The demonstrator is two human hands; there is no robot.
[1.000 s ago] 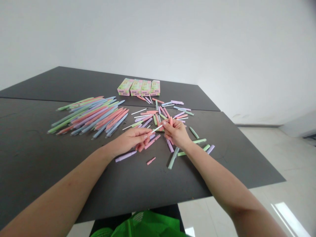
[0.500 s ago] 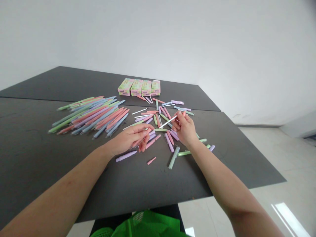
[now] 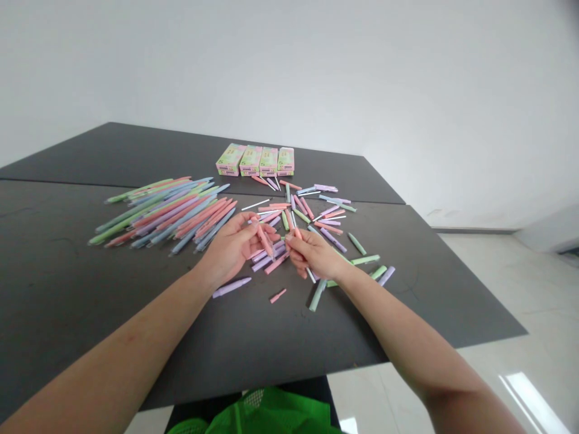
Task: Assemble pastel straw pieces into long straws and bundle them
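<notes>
Between the thumb and fingers of my left hand (image 3: 235, 244) is a pink pen barrel (image 3: 265, 240), tilted with its lower end toward me. Close by on the right, my right hand (image 3: 314, 250) pinches a white pen refill (image 3: 310, 275) with a pink pen part (image 3: 297, 232) at its upper end. A small gap separates the two hands. Beneath and around them lie loose pink, purple and green pen parts, such as a purple barrel (image 3: 333, 240) and a grey-green barrel (image 3: 318, 295). My fingers hide some of these parts.
A large pile of pastel pens (image 3: 167, 211) lies on the left of the dark table (image 3: 81, 313). Several pink and green boxes (image 3: 250, 160) stand in a row at the back. Nearer me are a purple barrel (image 3: 231, 287) and a small pink piece (image 3: 278, 295).
My right hand has moved left and toward me, turning the refill so its pink part points away. My left hand has risen slightly, and its pink barrel is now more visible.
</notes>
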